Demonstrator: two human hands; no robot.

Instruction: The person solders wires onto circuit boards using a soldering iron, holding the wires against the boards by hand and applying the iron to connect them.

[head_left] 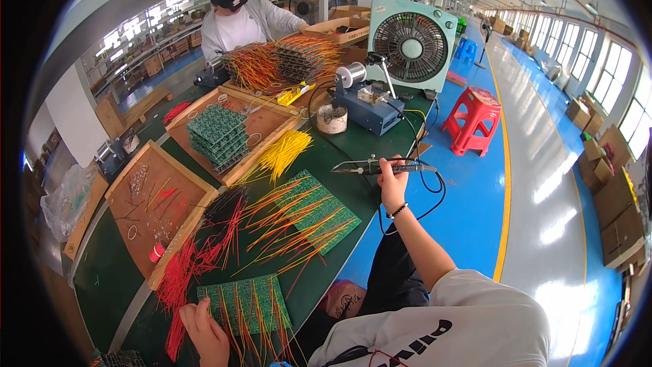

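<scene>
In my right hand [391, 187] is a soldering iron [387, 169], held over the table's right edge with its tip pointing left. Its black cable loops down beside my wrist. My left hand [204, 334] is at the left edge of the nearer green circuit board panel [248, 299], fingers apart and slightly bent; whether they press on the panel is unclear. Red and yellow wires stick out of this panel. Behind it lies a second green panel [333, 221], also crossed by red and yellow wires. A heap of red wires [178, 282] spreads just beyond my left hand.
Yellow wires [288, 149] lie beside a wooden tray [238, 175] of stacked boards. Another wooden tray [146, 214] holds scraps. A blue soldering station [370, 112] with a solder spool stands before a fan [411, 47]. Across the table is another person [244, 27]. A red stool [473, 121] stands right.
</scene>
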